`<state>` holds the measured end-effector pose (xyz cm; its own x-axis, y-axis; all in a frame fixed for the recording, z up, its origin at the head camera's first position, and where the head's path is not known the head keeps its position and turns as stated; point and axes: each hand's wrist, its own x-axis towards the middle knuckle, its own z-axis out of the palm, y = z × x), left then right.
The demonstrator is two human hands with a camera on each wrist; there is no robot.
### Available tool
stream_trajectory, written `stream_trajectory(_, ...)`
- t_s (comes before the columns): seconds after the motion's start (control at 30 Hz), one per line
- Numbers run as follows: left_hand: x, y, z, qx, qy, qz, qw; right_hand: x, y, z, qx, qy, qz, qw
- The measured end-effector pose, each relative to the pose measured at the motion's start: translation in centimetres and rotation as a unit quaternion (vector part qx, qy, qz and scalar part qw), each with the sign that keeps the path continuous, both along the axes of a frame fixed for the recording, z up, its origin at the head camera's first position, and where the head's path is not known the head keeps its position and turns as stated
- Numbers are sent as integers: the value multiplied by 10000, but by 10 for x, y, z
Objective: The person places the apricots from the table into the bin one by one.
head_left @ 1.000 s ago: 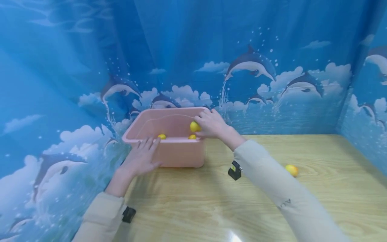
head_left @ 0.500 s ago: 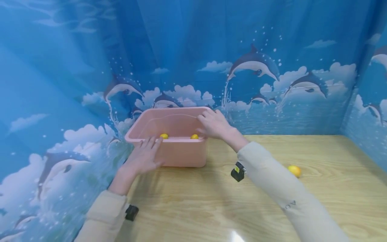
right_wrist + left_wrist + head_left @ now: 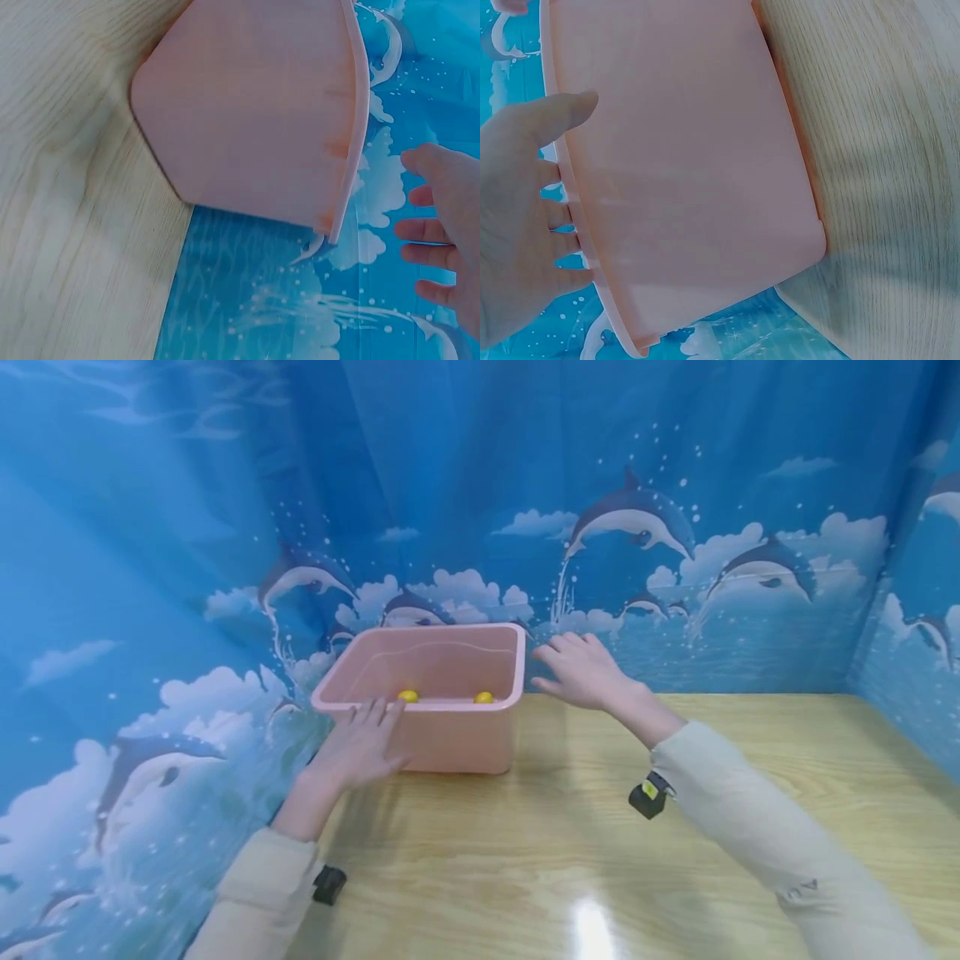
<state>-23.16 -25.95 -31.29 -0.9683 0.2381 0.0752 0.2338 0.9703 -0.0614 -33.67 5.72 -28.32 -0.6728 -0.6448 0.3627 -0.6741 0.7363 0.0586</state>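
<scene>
A pink plastic bin (image 3: pixel 457 739) stands on the table near the back curtain. Over its near wall I see two yellow fruit-like pieces, one at the left (image 3: pixel 408 697) and one at the right (image 3: pixel 483 697), their lower parts hidden. My left hand (image 3: pixel 358 745) rests its straight fingers on the bin's near rim at the left. In the left wrist view its thumb (image 3: pixel 581 110) lies in front of the outer wall. My right hand (image 3: pixel 581 670) hovers just right of the bin, apart from the rim, fingers loosely bent and holding nothing.
The wood-grain table (image 3: pixel 480 852) stretches in front and to the right. A blue dolphin curtain (image 3: pixel 720 510) hangs behind the bin and along the left side. A small black device (image 3: pixel 648 795) is worn at the right wrist, another (image 3: pixel 328 885) at the left.
My right hand has let go of a yellow fruit inside the bin and moved out rightward past the rim. The right sleeve now covers the table fruit's earlier spot. My left hand stays put.
</scene>
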Motion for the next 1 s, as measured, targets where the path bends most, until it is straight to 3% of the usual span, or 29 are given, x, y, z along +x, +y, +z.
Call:
stream_trajectory(0.17, -3, 1, -2, -83, 52, -41, 9999, 10, 24, -4, 246, 91, 28, 9997)
stream_trajectory(0.37, -2, 1, -4, -187, 107, -37, 9998, 16, 56, -19, 517, 69, -38, 9986)
stream_trajectory(1.0, -1, 2, -6, -44, 32, 19, 10000, 34, 164, -73, 267, -346, -678, 9967)
